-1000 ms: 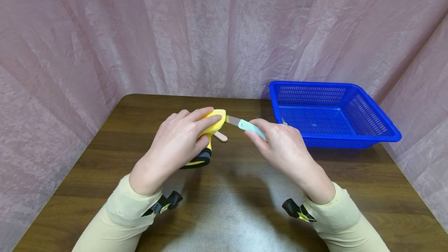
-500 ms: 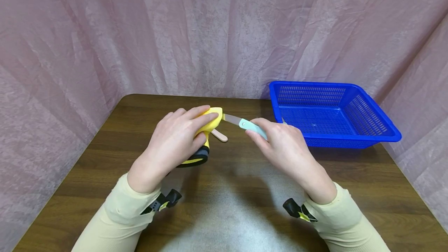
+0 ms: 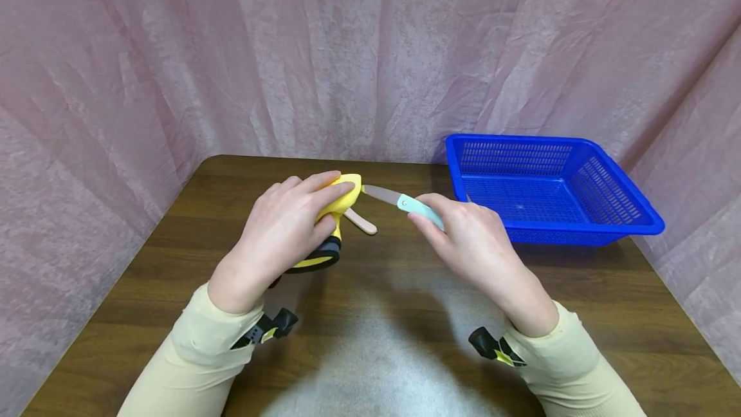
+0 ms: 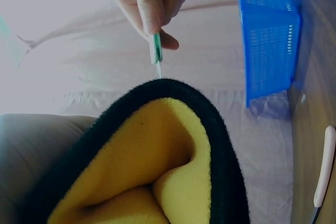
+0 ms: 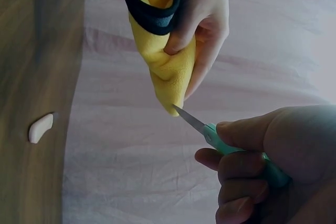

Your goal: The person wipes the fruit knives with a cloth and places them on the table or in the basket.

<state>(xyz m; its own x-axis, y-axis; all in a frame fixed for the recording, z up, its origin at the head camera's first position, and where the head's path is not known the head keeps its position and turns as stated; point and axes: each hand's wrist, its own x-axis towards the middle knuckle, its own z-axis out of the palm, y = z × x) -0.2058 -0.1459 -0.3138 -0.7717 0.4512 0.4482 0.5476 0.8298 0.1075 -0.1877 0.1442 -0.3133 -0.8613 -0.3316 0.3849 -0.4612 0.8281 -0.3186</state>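
Note:
My left hand (image 3: 283,224) pinches a fleecy yellow cloth (image 3: 350,186) with dark grey and black edging, bunched under the fingers above the table. In my right hand (image 3: 477,243) is a mint-handled knife (image 3: 421,210), gripped between thumb and curled fingers. Its bare metal blade points left, and the tip meets the end of the cloth, as the right wrist view shows at the blade (image 5: 190,119). From the left wrist view the cloth's black edge (image 4: 181,88) loops around yellow folds. Below the cloth lies a pale pink handle-like piece (image 3: 361,221), its far end hidden.
A blue slotted plastic basket (image 3: 579,232) stands on the right of the wooden table (image 3: 173,256), just beyond my right hand. A small object at its near left corner is too small to identify. Pink curtains (image 3: 324,50) hang behind and at both sides.
My left hand has drawn the cloth leftward and slightly away along the blade, so more of the blade shows. The right hand with the knife has hardly moved.

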